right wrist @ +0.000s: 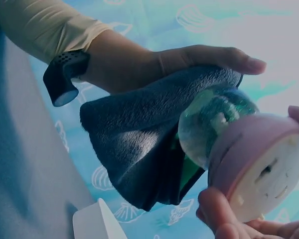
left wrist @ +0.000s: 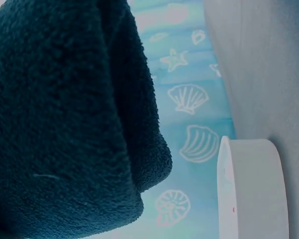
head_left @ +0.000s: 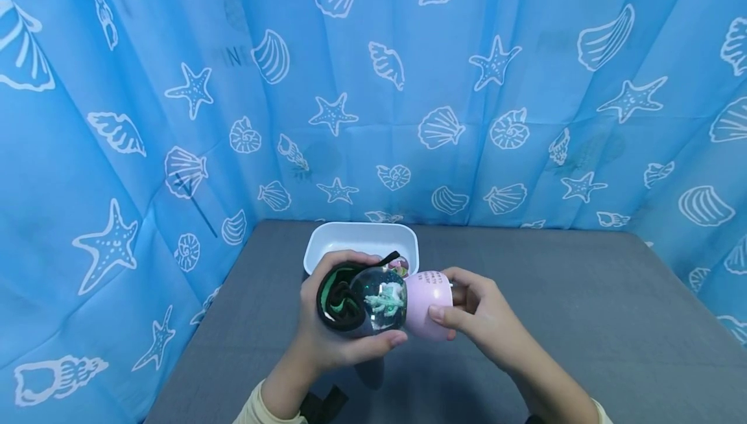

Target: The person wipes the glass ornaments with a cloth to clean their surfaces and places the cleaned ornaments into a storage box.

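Note:
My left hand [head_left: 323,343] grips a dark, plush cloth [head_left: 340,304] with a green side, folded round one side of a snow globe [head_left: 386,301]. The clear ball has a pale green and white figure inside. Its pink base [head_left: 427,307], with small printing on it, is held between the thumb and fingers of my right hand [head_left: 481,310]. In the right wrist view the pale underside [right wrist: 269,179] of the base faces the camera, while the cloth [right wrist: 134,144] hangs beside the ball. Dark cloth [left wrist: 65,119] fills much of the left wrist view.
Behind the hands, a white plastic bin [head_left: 312,246] stands on the grey table [head_left: 554,320], with a small colourful round thing [head_left: 399,266] showing near its front right corner. A blue curtain [head_left: 362,100] with white shell and starfish prints surrounds the table's back and sides.

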A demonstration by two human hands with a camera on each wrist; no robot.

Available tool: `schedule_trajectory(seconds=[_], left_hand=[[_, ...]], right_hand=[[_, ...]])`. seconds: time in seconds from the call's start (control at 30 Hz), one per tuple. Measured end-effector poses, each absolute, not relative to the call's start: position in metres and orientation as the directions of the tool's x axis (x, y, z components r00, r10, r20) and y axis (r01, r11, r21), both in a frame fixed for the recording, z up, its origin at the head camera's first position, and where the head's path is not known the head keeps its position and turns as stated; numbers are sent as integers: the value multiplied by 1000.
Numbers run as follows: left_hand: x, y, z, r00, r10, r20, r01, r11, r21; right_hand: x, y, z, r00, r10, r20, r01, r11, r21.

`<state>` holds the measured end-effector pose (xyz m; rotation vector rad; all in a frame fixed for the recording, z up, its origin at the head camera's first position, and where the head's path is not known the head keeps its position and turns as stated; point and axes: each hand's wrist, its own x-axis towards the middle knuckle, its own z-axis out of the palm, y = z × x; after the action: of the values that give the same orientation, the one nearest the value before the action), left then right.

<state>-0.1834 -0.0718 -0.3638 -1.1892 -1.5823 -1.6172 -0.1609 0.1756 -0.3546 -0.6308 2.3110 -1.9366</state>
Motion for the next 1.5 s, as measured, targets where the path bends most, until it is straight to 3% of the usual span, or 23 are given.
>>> schedule_trajectory(seconds=[0.27, 0.53, 0.7, 1.03, 1.3, 1.5], left_hand=[[-186, -70, -364, -419, 171, 892, 890, -115, 440], [-191, -74, -370, -481, 158, 862, 852, -148, 503], [-192, -77, -371, -512, 140, 848, 828, -183, 530], [-191, -78, -369, -508, 125, 852, 832, -187, 523], [-190, -76, -369, -503, 165, 848, 825, -198, 528], [-188, -74, -370, -483, 157, 861, 837, -205, 507]], right_hand=[[-162, 176, -357, -902, -358, 241, -305, 135, -943], [-146, 166, -350, -899, -284, 333, -402, 235, -885], [-141, 166, -348, -843, -311, 438, -519, 259, -815], [-141, 167, -352, -717, -351, 602, -696, 319, -643], [-145, 173, -353, -553, -363, 750, -819, 402, -409], [-150, 173, -359, -560, -331, 760, -814, 390, -429]])
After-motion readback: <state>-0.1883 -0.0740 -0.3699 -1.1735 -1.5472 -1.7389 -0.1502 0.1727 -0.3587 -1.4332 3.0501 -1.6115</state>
